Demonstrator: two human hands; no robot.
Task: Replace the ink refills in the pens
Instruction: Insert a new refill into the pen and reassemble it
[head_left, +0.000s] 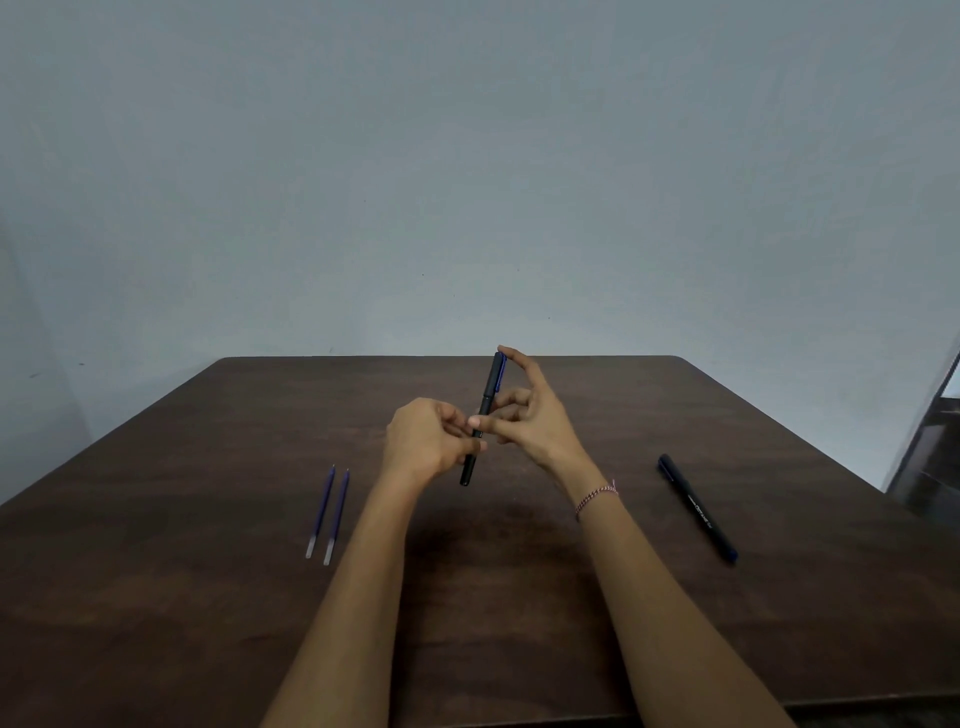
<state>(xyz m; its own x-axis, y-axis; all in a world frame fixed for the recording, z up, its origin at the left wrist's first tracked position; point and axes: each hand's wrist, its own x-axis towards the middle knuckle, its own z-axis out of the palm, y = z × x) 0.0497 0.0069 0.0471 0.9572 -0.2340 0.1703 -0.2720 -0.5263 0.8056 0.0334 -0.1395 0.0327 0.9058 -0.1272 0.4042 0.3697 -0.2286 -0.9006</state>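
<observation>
A black pen with a blue cap clip (491, 387) is held almost upright above the middle of the table. My left hand (428, 439) grips its lower barrel. My right hand (524, 413) pinches the pen near its middle, with the forefinger resting on the capped top end. A second black pen (697, 507) lies capped on the table to the right, clear of both hands. Two blue ink refills (328, 512) lie side by side on the left, tips pointing away from me.
The dark brown wooden table (208, 597) ends at a far edge against a plain grey wall. A dark frame or piece of furniture (930, 457) stands past the right edge.
</observation>
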